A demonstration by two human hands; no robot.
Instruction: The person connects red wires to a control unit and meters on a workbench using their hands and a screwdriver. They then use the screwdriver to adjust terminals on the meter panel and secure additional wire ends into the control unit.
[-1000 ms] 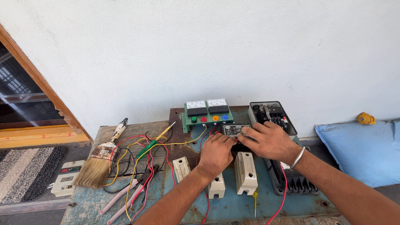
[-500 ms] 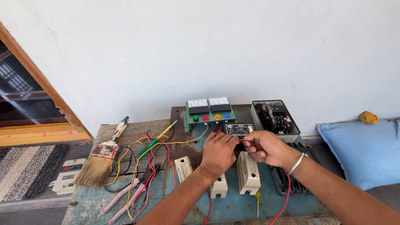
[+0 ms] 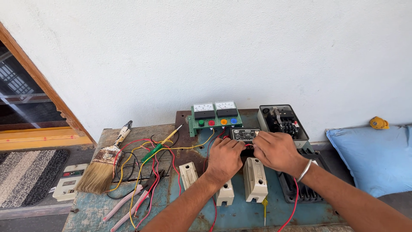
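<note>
Black relay box (image 3: 244,135) sits at the bench's (image 3: 240,212) twelve o'clock, below the green meter panel (image 3: 214,116). Left hand (image 3: 224,157) and right hand (image 3: 277,150) close, pinching red wires (image 3: 249,146) at its terminals, steadying them.

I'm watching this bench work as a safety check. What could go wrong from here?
1. Both hands, left hand and right hand, meet at the small black unit among loose wires; a snagged wire could pull free.
2. The metal bangle sits near the open black box and might touch exposed terminals.
</note>
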